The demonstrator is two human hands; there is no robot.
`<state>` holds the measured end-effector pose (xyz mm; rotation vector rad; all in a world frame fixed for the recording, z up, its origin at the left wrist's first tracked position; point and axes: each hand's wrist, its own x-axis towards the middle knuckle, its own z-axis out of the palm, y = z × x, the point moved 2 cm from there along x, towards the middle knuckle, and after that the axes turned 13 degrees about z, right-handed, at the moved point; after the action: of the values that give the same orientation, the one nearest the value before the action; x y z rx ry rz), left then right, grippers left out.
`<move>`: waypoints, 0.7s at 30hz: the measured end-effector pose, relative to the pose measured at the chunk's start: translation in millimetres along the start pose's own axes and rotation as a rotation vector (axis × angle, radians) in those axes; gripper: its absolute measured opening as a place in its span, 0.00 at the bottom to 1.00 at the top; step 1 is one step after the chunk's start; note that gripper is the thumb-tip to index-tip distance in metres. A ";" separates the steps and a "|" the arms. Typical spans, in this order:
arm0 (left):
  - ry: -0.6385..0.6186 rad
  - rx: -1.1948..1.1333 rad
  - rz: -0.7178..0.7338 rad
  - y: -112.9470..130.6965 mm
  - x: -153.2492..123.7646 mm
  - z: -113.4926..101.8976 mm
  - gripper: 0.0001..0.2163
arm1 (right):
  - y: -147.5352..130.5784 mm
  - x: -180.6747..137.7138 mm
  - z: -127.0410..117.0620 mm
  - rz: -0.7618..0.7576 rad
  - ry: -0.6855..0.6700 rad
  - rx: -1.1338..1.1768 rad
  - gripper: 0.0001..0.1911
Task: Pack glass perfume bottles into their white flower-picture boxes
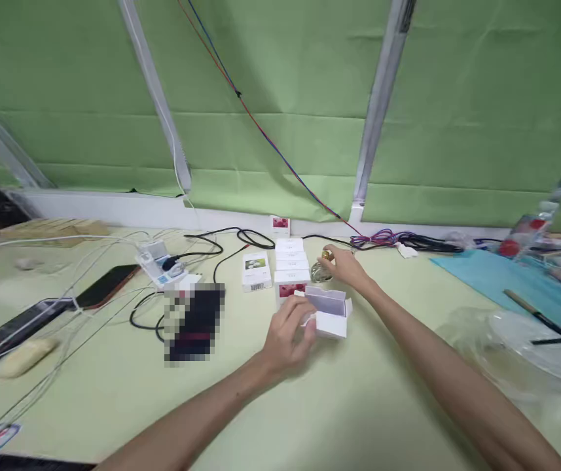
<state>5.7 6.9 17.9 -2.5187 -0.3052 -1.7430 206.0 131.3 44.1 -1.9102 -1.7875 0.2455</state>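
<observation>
My left hand (287, 332) is closed on a small white cardboard box (332, 324) that lies on its side with its flaps open toward the right. Beyond it, the fingers of my right hand (347, 267) pinch the gold cap of a small clear glass bottle (321, 271). The bottle looks tilted, and I cannot tell whether it touches the table. Just left of it stands a row of several white boxes (290, 265), the front one with a red picture. Beside the row is a white box with a green picture (256, 271).
A power strip (160, 265) with cables and a dark phone (108, 286) are on the left. Bundled wires (408, 241) run along the back by the green curtain (280, 144). To the right are a clear plastic container (520, 347) and a blue cloth (486, 278).
</observation>
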 end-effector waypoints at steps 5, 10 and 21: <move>0.002 0.010 -0.011 1.1 2.9 1.6 0.07 | 0.2 0.3 -0.8 -0.011 0.004 0.009 0.11; 0.008 0.016 0.001 1.6 4.2 1.4 0.06 | 2.1 2.9 1.6 -0.022 0.006 0.042 0.08; 0.030 0.038 -0.047 -4.8 14.5 -11.4 0.07 | 9.9 0.4 6.4 -0.061 -0.053 0.136 0.07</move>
<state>-0.8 11.5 35.2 -2.4763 -0.3945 -1.7726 211.8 133.2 34.0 -1.7669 -1.8118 0.3883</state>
